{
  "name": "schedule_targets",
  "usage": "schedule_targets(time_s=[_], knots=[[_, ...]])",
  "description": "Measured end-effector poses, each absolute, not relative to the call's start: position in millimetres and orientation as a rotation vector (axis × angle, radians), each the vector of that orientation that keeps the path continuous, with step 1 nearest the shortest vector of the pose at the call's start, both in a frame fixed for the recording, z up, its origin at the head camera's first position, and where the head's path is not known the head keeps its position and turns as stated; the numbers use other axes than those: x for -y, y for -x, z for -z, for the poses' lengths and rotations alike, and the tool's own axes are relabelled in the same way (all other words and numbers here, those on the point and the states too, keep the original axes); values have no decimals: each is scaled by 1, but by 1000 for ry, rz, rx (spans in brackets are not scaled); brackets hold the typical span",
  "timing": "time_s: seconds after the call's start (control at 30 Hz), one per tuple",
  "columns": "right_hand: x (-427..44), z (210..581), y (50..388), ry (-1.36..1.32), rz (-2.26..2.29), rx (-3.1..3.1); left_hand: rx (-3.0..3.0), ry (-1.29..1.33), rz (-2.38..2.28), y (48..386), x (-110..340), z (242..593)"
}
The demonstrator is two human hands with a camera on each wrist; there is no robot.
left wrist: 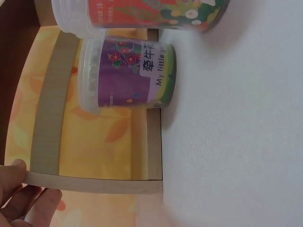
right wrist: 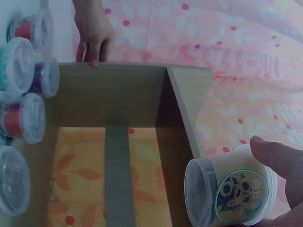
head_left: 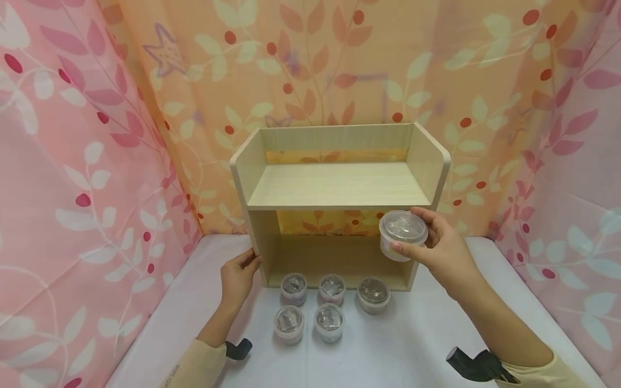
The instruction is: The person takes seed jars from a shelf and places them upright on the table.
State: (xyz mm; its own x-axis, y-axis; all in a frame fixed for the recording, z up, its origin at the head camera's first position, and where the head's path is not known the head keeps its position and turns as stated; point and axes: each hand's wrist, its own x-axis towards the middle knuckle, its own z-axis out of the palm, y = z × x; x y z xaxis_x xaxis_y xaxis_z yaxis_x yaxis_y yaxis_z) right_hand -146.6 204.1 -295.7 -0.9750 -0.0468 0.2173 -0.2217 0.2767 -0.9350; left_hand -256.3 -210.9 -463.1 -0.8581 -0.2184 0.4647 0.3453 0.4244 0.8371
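Note:
My right hand (head_left: 448, 250) holds a clear lidded plastic cup (head_left: 402, 234) by its side, raised in front of the shelf's right end. Its label (right wrist: 239, 196) shows sunflowers in the right wrist view. At the left, my left hand (head_left: 237, 277) grips the front edge of the side panel of a pale wooden two-tier shelf (head_left: 339, 186). Fingertips (left wrist: 19, 165) lie on the panel's inner side in the left wrist view. Between the hands, several similar lidded cups stand before the shelf, including a purple-labelled cup (left wrist: 125, 71) and a red-labelled cup (left wrist: 151, 14).
The shelf stands on a white-covered table (head_left: 388, 345), its back partly open with a cross slat (right wrist: 118, 175). Two front cups (head_left: 289, 323) stand nearer me than the row (head_left: 332, 288) along the shelf's base. Patterned curtains (head_left: 315, 64) enclose the back and sides.

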Motion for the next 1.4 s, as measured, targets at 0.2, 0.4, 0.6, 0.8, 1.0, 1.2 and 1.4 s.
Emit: schedule_targets(time_s=[0.2,0.4,0.6,0.8,1.0,1.2,1.4], knots=[[-200,320,140,-221,-1725,2460,2151,115,1472,258,212,465],[-198,350,140,-211,-1759,2476,2142,129,1490,260,212,464],[-196,379,142,-175,-1782,2513,2150,112,1490,261,212,464],[-194,409,140,-178,-1790,2538,2135,103,1502,260,213,466],[-192,435,137,-212,-1786,2538,2143,88,1505,258,212,467],[-190,459,137,-270,-1839,2494,2144,90,1520,258,211,467],[-191,470,137,-299,-1815,2510,2140,77,1526,258,210,466]])
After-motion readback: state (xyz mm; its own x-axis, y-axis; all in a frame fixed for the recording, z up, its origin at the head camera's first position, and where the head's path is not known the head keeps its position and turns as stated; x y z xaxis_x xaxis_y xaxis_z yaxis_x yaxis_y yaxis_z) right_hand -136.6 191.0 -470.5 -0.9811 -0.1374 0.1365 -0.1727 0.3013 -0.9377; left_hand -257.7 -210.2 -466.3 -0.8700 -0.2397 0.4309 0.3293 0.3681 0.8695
